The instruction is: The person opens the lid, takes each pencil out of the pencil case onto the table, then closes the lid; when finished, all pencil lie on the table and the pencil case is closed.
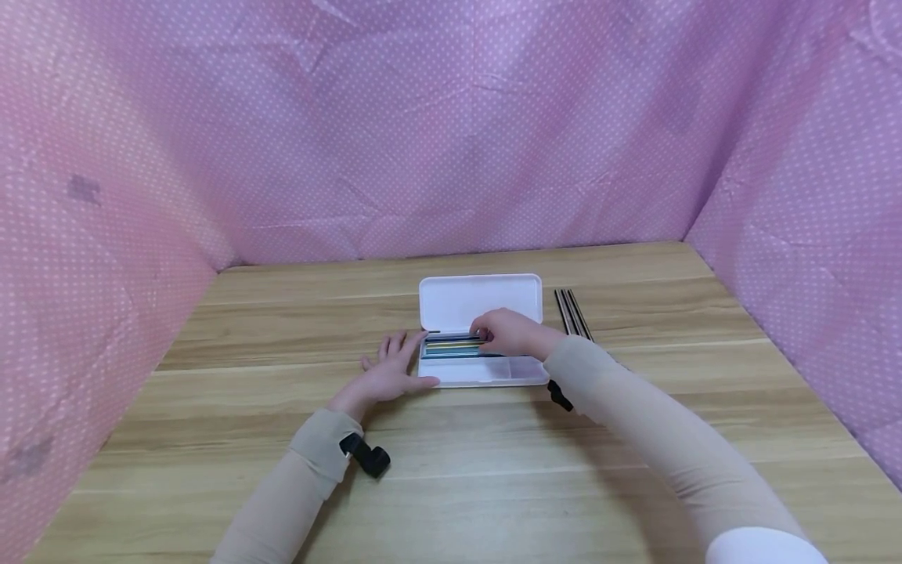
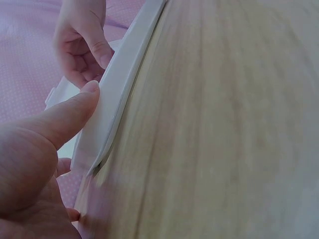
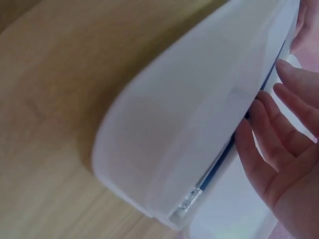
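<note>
A white pencil case (image 1: pixel 461 373) lies on the table with its lid (image 1: pixel 479 298) swung back. Several pencils (image 1: pixel 451 347), dark, yellow and blue-green, lie side by side inside it. Fingers spread, my left hand (image 1: pixel 386 377) rests against the case's left end. Its thumb touches the front wall (image 2: pixel 114 84) in the left wrist view. My right hand (image 1: pixel 513 333) reaches over the pencils from the right. The right wrist view shows its loosely bent fingers (image 3: pixel 256 154) touching a blue pencil (image 3: pixel 219 160) in the case, the thumb apart from them.
Several dark pencils (image 1: pixel 572 312) lie on the table to the right of the case, partly behind the right forearm. The wood-grained table (image 1: pixel 465 486) is bounded by pink dotted cloth (image 1: pixel 451 141) at the back and both sides.
</note>
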The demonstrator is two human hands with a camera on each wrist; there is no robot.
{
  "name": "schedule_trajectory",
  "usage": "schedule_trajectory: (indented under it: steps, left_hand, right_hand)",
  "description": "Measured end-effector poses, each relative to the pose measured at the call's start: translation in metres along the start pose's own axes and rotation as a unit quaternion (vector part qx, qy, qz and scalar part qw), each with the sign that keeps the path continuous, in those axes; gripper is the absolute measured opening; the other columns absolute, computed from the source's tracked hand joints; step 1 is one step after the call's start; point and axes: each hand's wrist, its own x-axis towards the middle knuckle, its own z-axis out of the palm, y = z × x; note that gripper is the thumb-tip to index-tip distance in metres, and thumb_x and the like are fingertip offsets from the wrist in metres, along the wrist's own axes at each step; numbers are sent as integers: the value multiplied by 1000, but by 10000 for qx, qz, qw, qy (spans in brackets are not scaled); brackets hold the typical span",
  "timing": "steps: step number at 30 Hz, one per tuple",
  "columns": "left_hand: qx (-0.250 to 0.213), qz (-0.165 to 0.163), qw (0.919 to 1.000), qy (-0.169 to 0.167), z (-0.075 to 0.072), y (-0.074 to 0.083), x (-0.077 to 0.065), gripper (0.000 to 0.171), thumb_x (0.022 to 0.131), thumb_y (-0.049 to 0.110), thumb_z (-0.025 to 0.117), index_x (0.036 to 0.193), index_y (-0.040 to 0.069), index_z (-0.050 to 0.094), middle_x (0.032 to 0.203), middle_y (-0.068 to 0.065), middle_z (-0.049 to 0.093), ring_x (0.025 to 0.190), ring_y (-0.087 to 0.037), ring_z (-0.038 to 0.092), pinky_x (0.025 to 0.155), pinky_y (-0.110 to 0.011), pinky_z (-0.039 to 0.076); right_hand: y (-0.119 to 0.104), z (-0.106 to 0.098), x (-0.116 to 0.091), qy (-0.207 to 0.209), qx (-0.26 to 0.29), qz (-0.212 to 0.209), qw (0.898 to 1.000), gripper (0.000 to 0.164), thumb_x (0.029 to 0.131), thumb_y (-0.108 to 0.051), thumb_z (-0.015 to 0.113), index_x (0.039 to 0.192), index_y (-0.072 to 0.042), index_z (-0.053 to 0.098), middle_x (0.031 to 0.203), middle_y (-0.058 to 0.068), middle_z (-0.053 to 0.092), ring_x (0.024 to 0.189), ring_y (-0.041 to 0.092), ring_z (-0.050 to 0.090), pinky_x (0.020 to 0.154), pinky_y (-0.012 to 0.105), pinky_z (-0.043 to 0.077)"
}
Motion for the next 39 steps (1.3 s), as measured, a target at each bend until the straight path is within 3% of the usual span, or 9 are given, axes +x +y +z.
schedule_trajectory:
  steps: [14,25,39]
  left_hand:
    - [-17,50,10000,69,0,0,0,89,82,52,67,151,29,16,157,-19,1,141,-45,-8,99,-74,-8]
    - [-79,18,10000,9,2,2,-2,89,81,54,66,151,30,17,158,-19,1,142,-44,-10,99,-75,-8]
    - [9,24,10000,56,1,1,1,89,81,54,66,151,29,17,157,-19,2,142,-45,-7,99,-75,-7]
  right_hand:
    - [5,4,3,-50,-38,-283,9996,20,84,-7,70,103,-7,69,85,2,63,77,13,53,78,30,46]
    - [11,3,6,-385,180,9,9991,18,84,-5,64,100,-9,71,89,0,66,81,13,54,80,29,47]
    - [13,2,12,-521,292,-30,9982,19,82,-5,65,100,-9,70,84,0,62,78,13,52,76,26,45]
